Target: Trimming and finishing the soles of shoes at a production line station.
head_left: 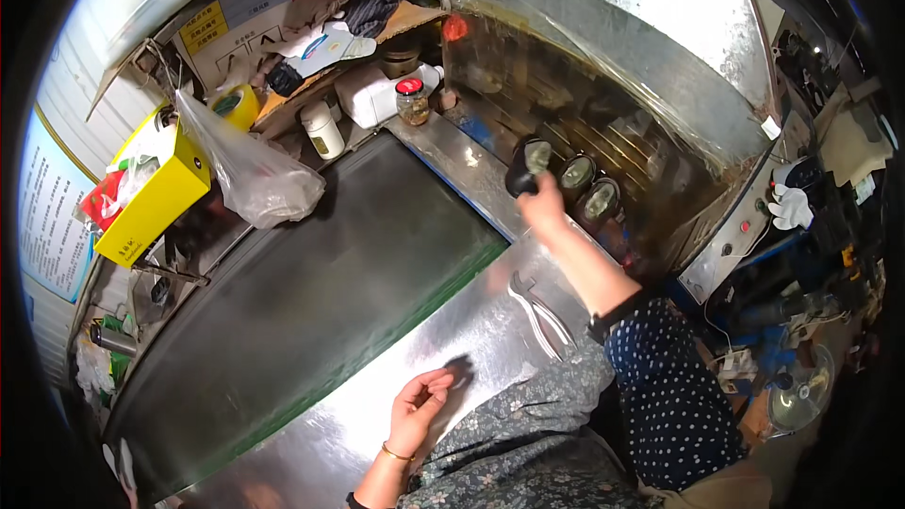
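At the mouth of the metal housing, my right hand [542, 206] grips a black shoe [524, 170], rounded and with a pale oval on its upper end. Two similar dark shoes [577, 174] with pale ovals stand just right of it, apart from my hand. My left hand [418, 410] hovers over the shiny metal table [358, 415], near my apron; its fingers are loosely bent, the thumb apart from them, with nothing visible in between. Metal pliers [540, 319] lie on the table between my two hands.
A dark conveyor belt [320, 292] runs beyond the table. A plastic bag [255, 174] and a yellow box [156, 193] hang at its left. A red-lidded jar [411, 102] and a white bottle [322, 129] stand behind it. The metal hood [622, 28] overhangs the housing.
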Motion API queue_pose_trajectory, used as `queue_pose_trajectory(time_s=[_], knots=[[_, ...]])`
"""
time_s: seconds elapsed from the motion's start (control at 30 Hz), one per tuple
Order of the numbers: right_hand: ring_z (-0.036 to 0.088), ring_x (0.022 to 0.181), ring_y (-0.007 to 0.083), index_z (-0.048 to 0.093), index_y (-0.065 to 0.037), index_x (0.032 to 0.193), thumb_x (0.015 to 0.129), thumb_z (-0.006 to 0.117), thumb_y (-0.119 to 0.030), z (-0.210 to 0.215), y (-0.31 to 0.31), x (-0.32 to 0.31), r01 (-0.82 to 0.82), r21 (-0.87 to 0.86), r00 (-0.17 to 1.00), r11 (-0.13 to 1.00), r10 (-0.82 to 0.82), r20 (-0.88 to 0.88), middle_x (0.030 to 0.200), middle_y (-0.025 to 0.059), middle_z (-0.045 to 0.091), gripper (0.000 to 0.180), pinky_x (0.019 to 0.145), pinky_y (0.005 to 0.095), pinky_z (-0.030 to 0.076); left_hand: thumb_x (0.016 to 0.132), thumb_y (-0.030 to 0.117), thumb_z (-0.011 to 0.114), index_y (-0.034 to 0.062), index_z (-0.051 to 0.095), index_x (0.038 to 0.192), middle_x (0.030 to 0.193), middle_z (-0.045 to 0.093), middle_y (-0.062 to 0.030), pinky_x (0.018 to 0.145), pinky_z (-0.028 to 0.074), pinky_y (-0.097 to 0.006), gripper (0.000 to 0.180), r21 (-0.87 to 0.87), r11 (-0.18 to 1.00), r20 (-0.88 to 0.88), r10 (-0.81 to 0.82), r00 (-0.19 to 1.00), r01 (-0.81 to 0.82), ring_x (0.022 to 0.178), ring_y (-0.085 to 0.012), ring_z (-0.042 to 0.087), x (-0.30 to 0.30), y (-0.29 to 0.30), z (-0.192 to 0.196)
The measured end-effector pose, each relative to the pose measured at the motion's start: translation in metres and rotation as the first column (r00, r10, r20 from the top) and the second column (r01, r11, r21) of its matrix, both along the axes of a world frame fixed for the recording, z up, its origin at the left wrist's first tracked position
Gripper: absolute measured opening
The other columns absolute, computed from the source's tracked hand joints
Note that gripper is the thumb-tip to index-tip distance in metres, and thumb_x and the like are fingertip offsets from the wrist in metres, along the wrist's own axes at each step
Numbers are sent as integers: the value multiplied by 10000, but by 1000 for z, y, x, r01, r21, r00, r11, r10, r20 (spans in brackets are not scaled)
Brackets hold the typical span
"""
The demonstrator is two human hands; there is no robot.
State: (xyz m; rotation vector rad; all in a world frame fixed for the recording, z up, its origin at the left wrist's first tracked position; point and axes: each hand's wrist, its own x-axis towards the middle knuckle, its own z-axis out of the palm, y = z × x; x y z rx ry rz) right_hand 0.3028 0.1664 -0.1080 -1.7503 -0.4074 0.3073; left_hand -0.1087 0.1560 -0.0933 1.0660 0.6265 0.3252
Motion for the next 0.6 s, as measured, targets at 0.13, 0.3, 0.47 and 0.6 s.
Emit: queue_pose_trajectory(time_s=[0.13,0.3,0.47,0.6], knots=[[578,1135,132,504,-23,1380,911,681,-131,-11,-36,-143,-731,150,641,666,745,-188,1289,85,615,513,951,321,495,949,57,606,-18,607,1201,1096,700,-132,965,470,-320,263,75,963,198,239,951,-258,1040,-177,637,14,14,17],[557,1160,156,446,25,1405,888,743,-247,18,-120,-260,-503,679,286,535,844,-453,1285,97,594,655,992,314,453,940,102,568,-5,587,1159,1038,684,-144,954,481,-372,245,-81,940,484,327,812,-331,990,-225,637,71,17,74],[543,1100,133,505,31,1315,866,773,-311,29,-145,-276,-582,651,248,488,869,-429,1193,57,603,624,956,301,448,950,80,557,-17,589,1154,1044,679,-154,953,488,-375,229,-104,986,583,169,795,-134,997,-232,646,92,-22,87],[537,1114,140,533,37,1277,822,813,-341,44,-161,-286,-647,555,348,523,850,-396,1195,61,603,655,947,295,447,957,82,563,-13,596,1142,1029,680,-141,945,495,-371,211,-98,989,610,146,779,-109,993,-226,651,88,-44,97]])
